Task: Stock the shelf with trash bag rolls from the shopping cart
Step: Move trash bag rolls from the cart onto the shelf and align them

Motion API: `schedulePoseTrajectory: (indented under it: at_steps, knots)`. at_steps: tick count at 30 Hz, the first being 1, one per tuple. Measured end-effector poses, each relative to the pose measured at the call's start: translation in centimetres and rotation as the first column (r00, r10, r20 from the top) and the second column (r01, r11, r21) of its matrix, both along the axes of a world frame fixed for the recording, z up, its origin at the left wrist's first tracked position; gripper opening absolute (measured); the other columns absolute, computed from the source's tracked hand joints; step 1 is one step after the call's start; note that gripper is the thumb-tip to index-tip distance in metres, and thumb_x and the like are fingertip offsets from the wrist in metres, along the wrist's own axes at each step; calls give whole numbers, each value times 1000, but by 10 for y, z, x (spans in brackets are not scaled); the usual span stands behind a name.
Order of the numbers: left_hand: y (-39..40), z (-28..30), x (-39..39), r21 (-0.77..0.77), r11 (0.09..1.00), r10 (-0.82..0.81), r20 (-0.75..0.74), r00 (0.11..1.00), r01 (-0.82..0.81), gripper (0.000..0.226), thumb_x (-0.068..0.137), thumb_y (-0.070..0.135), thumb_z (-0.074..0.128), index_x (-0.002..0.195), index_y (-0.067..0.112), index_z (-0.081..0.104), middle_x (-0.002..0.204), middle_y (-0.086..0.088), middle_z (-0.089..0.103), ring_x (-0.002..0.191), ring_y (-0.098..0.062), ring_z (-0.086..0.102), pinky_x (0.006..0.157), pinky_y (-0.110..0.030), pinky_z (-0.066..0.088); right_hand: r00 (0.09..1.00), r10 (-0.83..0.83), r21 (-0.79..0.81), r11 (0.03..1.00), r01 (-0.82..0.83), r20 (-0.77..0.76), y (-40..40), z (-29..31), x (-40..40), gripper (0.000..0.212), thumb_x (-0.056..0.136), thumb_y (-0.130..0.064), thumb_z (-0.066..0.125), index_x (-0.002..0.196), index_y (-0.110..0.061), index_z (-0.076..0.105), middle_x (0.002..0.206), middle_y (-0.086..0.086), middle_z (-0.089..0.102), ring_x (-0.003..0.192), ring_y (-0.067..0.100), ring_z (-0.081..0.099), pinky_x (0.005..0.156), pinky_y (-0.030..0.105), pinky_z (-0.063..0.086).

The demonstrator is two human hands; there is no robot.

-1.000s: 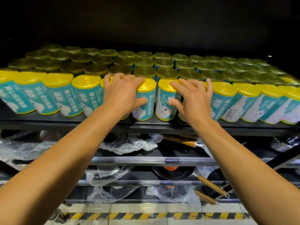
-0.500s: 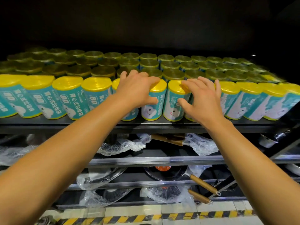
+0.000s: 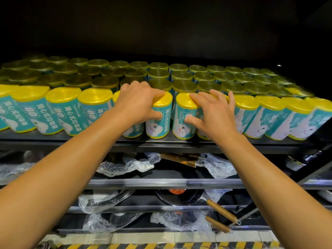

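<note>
While gripped by both hands (image 3: 138,105), upright teal-labelled, yellow-topped trash bag rolls (image 3: 158,119).

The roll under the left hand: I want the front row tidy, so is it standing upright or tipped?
Upright. The roll stands on its base on the shelf, yellow top up, with the left hand gripping it.

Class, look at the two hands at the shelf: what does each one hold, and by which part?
Each grips a front-row roll by its upper end, fingers over the yellow top, thumb on the label: left hand one roll, right hand its neighbour.
</note>
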State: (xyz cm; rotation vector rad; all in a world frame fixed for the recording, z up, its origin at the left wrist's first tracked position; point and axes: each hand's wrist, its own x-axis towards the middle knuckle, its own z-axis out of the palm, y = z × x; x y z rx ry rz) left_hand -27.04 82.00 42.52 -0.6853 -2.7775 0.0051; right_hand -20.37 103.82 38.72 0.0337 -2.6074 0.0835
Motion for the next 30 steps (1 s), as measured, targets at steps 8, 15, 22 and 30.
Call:
schedulePoseTrajectory:
  at_steps: [8,15,22,30]
  knots:
    - [1,-2,-3,23,1000,21,49,999,-22,78,81,62,67,149,44,33,139,-3,51,126,-30,44,100,-49,40,998,49,-9,999,-49,-43,3,-4,-1,70,80,-58,73,141,-28,56,141,-1,59,137,34,42,118,62,10]
    - [0,-4,-2,25,999,20,31,999,-21,79,80,62,68,148,45,33,141,-1,51,128,-30,44,99,-49,39,998,21,23,1000,-20,-66,-1,-8,0,68,83,-61,67,142,-28,54,143,-1,58,135,33,44,118,63,12]
    - [1,-4,2,26,999,23,43,999,-24,82,78,62,70,148,43,34,144,0,49,130,-30,42,102,-49,36,999,-2,20,1000,3,-49,-4,-7,1,71,84,-64,66,144,-31,50,146,-3,54,138,30,40,119,60,10]
    - [35,1,18,132,988,-77,-48,996,82,80,77,64,67,146,34,41,146,2,48,134,-28,40,107,-49,33,999,53,-74,996,-54,-12,13,0,12,74,86,-63,62,150,-34,40,153,-8,45,147,25,28,121,57,3]
